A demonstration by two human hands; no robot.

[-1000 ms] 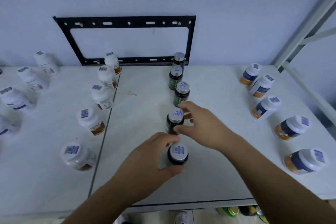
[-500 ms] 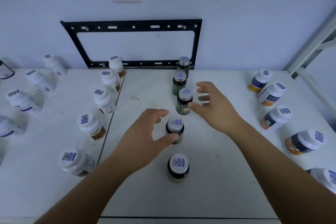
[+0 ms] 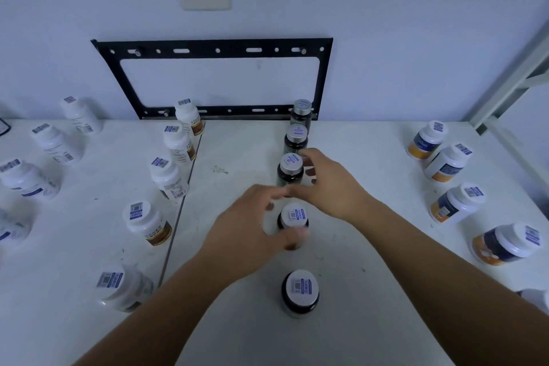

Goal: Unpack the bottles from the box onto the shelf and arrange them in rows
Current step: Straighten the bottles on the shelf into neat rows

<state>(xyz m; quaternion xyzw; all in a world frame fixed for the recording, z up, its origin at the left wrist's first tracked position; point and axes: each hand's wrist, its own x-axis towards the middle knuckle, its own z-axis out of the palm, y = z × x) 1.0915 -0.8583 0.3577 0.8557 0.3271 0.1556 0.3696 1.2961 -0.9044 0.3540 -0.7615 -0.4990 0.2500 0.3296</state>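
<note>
Left hand (image 3: 249, 226) grips second dark bottle (image 3: 293, 215), right hand (image 3: 332, 187) third dark bottle (image 3: 290, 164); both advanced one place farther, row alignment progressing.

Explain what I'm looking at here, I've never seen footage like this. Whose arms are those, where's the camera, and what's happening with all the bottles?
There is no machine here. A person wears a camera on the head, looking forward and down, so the two bare arms reaching in are their own.

On the white shelf stand rows of bottles. The dark bottles form a line running toward the wall. To the left are white bottles with brown labels, and to the right are white bottles with orange labels.

The left hand has its grip round the second dark bottle from the front. The right hand is at the third dark bottle; whether it holds it is unclear. A black bracket hangs on the wall.
</note>
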